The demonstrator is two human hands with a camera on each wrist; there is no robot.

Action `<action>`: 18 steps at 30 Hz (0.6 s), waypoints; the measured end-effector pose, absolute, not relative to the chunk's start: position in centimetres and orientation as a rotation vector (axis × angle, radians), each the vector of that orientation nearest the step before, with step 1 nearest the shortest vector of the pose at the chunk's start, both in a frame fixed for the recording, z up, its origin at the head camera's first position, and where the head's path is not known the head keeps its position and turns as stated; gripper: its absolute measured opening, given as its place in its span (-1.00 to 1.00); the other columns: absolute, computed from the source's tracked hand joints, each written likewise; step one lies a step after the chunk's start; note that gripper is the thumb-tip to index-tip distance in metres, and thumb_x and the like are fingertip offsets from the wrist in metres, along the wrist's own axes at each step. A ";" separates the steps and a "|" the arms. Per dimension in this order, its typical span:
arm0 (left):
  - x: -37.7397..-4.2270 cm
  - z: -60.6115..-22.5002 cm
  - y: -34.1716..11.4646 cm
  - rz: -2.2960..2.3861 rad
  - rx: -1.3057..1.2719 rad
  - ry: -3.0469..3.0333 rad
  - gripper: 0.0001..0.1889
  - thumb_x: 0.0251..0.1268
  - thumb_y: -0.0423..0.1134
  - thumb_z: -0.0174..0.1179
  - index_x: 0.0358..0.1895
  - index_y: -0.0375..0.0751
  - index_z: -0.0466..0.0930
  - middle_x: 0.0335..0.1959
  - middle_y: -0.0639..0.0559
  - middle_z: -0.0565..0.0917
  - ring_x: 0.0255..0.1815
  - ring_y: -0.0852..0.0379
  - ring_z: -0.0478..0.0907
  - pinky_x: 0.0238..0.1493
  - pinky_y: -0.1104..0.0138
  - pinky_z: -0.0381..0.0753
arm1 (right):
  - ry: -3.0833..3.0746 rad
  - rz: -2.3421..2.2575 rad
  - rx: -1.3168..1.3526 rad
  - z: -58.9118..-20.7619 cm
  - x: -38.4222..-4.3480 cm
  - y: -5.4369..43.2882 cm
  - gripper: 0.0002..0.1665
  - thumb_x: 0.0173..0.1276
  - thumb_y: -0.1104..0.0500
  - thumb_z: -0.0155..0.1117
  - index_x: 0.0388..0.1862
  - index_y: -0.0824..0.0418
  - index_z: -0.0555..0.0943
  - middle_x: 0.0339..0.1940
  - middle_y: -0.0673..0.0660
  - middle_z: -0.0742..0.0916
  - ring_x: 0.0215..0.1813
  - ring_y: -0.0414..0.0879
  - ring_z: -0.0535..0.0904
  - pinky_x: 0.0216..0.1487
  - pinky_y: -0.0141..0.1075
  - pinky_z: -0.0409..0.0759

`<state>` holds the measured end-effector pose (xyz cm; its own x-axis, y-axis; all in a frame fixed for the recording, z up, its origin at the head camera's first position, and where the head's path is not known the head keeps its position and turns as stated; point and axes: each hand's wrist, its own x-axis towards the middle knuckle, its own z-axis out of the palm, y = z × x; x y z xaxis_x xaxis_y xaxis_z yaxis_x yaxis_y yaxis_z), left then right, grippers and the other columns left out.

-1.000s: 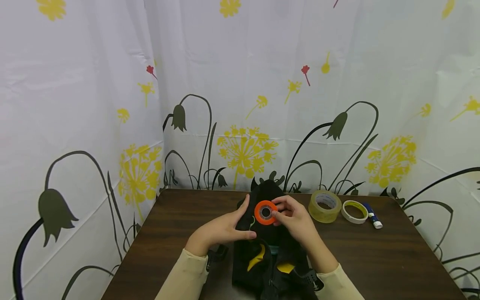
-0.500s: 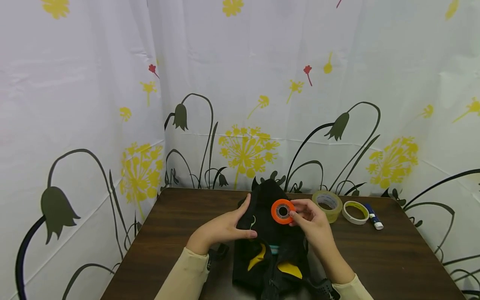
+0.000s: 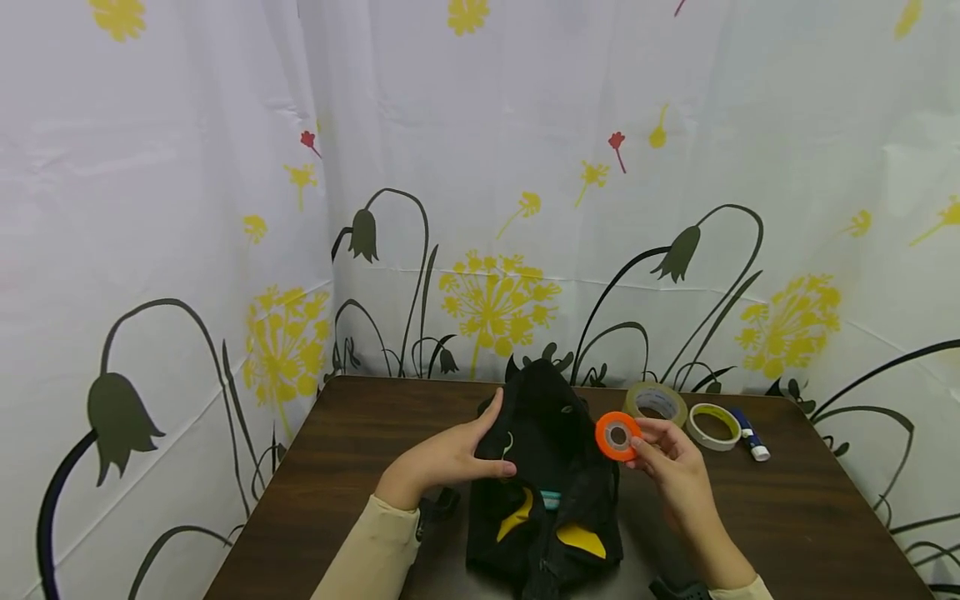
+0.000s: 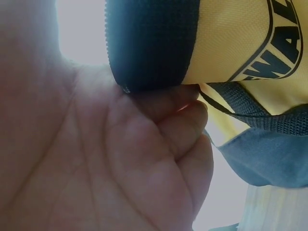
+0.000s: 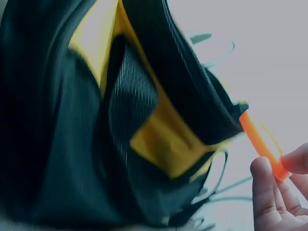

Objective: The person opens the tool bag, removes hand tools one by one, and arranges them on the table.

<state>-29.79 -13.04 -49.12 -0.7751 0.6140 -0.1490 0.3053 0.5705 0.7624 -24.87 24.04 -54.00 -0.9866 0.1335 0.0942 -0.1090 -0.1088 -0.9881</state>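
Observation:
A black and yellow tool bag point(image 3: 551, 425) stands upright on the table with its top open, showing a dark inside. At its left rim my left hand point(image 3: 442, 458) holds on; in the left wrist view its fingers point(image 4: 185, 130) curl behind the black band. To the right of the bag, my right hand point(image 3: 678, 471) pinches an orange tape roll point(image 3: 604, 437) by its edge, between thumb and fingers. In the right wrist view the orange roll point(image 5: 260, 139) shows edge-on beside the bag point(image 5: 57, 144).
Behind the right hand sit a wide clear packing tape roll point(image 3: 634, 402), a white tape roll with a yellow inner face point(image 3: 699, 433) and a blue and white glue stick point(image 3: 750, 437). The brown wooden table point(image 3: 360, 417) ends at a flowered curtain point(image 3: 495, 167).
My right hand has moved right with the orange tape roll, from in front of the bag's opening to beside the bag. The left hand has stayed at the rim.

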 end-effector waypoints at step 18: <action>-30.1 -49.6 -12.7 1.031 0.736 2.431 0.21 0.44 0.44 0.30 0.76 0.50 -0.54 0.85 0.01 -0.03 0.77 -0.17 0.25 0.66 -0.18 0.39 | -2.351 2.009 -0.372 -60.3 -26.3 32.8 -0.45 0.55 0.31 0.43 0.39 0.51 0.52 -0.17 0.09 0.84 -0.26 -0.18 0.80 -0.19 -0.26 0.87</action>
